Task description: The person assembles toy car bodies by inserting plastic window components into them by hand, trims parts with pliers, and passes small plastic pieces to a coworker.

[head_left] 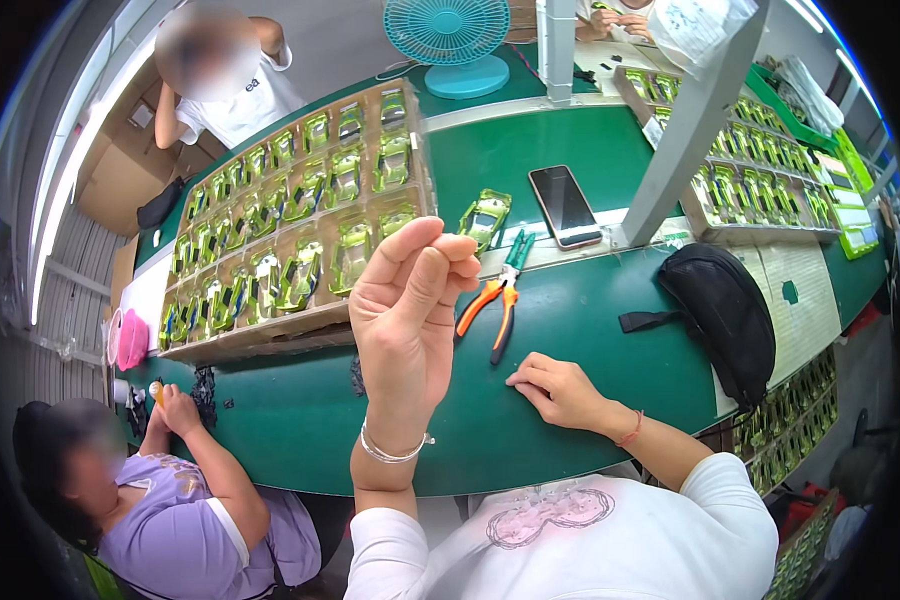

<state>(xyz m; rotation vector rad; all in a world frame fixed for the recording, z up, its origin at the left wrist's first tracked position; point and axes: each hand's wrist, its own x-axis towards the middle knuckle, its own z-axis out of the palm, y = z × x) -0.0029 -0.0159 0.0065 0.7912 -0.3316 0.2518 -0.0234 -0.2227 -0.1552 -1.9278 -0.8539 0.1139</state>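
My left hand (402, 320) is raised over the front of the green table, its thumb pressed against curled fingers. Whatever those fingers may hold is too small or hidden to make out. Lower and to the right, my right hand (562, 392) rests on the tabletop with fingers drawn together; nothing can be made out at its fingertips. Between and beyond my hands lie pliers (508, 285) with orange and black handles. A shiny green toy car (486, 218) sits just past my left fingertips, partly covered by them. A dark-screened phone (566, 205) lies farther right.
A large cardboard tray (270, 330) of green toy cars stands at left; another tray (760, 236) stands at far right. A black pouch (715, 315), grey post (695, 130) and turquoise fan (465, 75) occupy the table. Co-workers sit left, far left and at the back.
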